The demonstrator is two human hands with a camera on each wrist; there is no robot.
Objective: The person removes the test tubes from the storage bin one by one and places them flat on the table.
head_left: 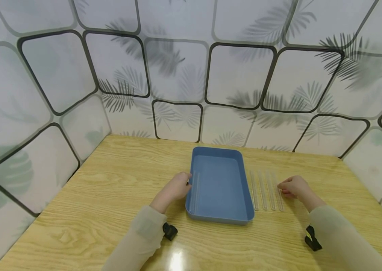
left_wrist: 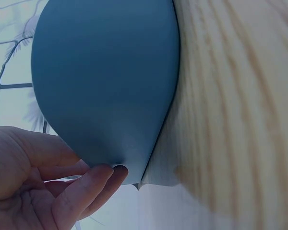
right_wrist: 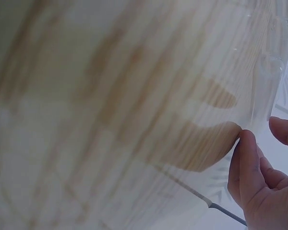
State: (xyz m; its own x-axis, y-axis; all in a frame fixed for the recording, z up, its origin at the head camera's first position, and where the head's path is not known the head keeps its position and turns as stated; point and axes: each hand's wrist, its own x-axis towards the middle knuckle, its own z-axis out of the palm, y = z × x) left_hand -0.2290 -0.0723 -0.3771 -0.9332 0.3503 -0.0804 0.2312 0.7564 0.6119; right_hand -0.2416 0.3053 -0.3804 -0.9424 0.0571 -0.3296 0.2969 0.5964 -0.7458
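A blue tray (head_left: pixel 216 219) sits on the table, with one or two clear test tubes (head_left: pixel 195 194) lying along its left side. My left hand (head_left: pixel 179 185) is at the tray's left wall; in the left wrist view thumb and fingers (left_wrist: pixel 98 179) pinch its edge. Right of the tray, several clear test tubes with rounded ends lie side by side, lengthwise. At the rightmost test tube (head_left: pixel 280 203) is my right hand (head_left: pixel 296 187), its thumb and fingertips on either side of the tube. The right wrist view shows those fingers (right_wrist: pixel 247 148) close over the tabletop.
The wooden table (head_left: pixel 126 169) runs back to a patterned curtain (head_left: pixel 177 75), which also closes off both sides. Dark camera mounts (head_left: pixel 170 231) are worn at both wrists, below the pale sleeves (head_left: pixel 143 233).
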